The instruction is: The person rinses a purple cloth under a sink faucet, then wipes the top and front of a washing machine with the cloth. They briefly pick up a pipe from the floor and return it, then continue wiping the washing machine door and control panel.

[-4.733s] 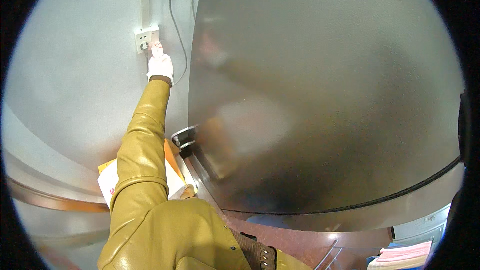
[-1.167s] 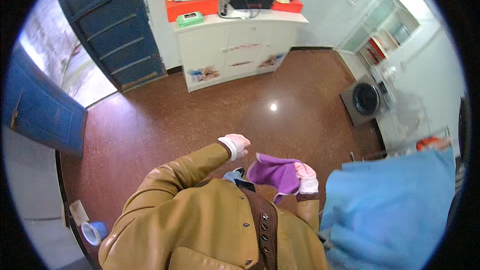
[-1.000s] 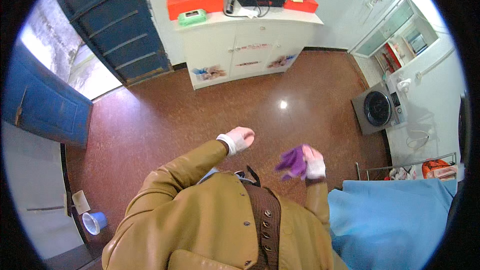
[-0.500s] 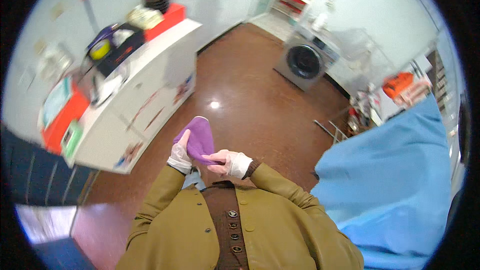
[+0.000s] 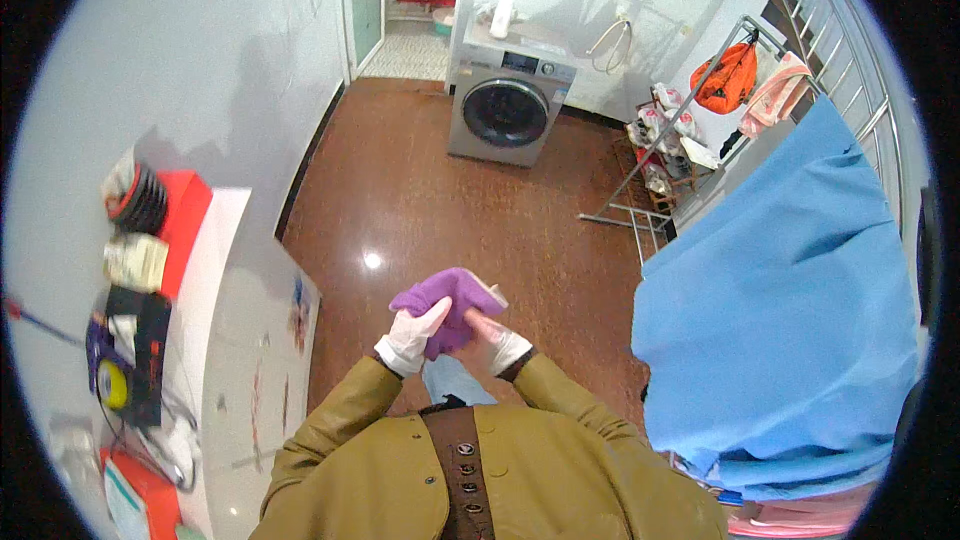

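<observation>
In front of my body a soft purple cloth (image 5: 452,292) is held bunched up, with a pale edge showing at its upper right. My left hand (image 5: 412,334), in a thin whitish glove, grips the cloth from its left side, thumb laid on top. On the cloth's right side is my right hand (image 5: 490,340), its wrist whitish like a glove cuff. Its fingers are blurred and curl in against the purple fabric, partly hidden by it.
A silver front-loading washing machine (image 5: 505,110) stands ahead, a white bottle (image 5: 502,15) on top. To the left runs a white cabinet (image 5: 262,360) bearing boxes and small items. At right, a large blue cloth (image 5: 775,310) hangs beside a metal rack (image 5: 640,175) with an orange bag (image 5: 725,78).
My view has swung right, toward the washing machine. The purple cloth has gone from hanging upward in my hands to being bunched and folded between them.
</observation>
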The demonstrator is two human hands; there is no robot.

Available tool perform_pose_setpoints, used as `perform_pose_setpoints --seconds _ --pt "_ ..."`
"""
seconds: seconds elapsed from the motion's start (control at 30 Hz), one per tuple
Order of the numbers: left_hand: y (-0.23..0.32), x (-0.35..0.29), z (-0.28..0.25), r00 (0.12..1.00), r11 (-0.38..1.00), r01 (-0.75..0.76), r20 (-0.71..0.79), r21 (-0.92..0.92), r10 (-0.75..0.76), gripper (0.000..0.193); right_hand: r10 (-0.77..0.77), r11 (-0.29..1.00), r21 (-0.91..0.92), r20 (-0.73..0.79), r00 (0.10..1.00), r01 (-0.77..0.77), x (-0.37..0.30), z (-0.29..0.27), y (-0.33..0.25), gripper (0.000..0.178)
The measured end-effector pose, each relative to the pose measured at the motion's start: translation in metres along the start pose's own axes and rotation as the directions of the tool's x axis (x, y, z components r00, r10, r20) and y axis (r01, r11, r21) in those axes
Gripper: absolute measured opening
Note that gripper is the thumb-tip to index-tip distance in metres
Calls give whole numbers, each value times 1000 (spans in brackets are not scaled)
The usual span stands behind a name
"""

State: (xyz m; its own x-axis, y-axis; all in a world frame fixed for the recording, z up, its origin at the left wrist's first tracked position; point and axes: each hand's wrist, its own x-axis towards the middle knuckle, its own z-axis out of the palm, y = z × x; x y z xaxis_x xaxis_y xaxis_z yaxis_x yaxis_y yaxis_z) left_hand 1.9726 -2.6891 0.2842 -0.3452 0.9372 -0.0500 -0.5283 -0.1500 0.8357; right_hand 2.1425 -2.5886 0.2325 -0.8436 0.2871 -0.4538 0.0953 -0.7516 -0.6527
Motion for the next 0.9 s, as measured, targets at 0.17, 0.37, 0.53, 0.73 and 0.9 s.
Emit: perform_pose_setpoints --seconds 0.17,0.37,0.53,0.73,0.9 --pt "12 127 -56 980 995 98 -173 -36 -102 42 -212 963 -214 -241 947 162 69 -39 -104 56" --pt "8 252 -95 887 957 261 -360 -126 -289 46 -412 909 -44 -260 873 416 170 -66 -232 52" --pt "-20 361 -159 874 864 425 -127 -269 -470 30 -324 936 25 -332 886 351 242 -95 -321 51" --pt "-27 533 -227 736 791 541 -294 -285 -609 24 -408 896 -4 -403 819 444 332 -188 -421 41" --pt "-7 714 -235 826 839 522 -154 -154 -542 24 -484 851 -497 -613 625 171 399 -275 -506 47"
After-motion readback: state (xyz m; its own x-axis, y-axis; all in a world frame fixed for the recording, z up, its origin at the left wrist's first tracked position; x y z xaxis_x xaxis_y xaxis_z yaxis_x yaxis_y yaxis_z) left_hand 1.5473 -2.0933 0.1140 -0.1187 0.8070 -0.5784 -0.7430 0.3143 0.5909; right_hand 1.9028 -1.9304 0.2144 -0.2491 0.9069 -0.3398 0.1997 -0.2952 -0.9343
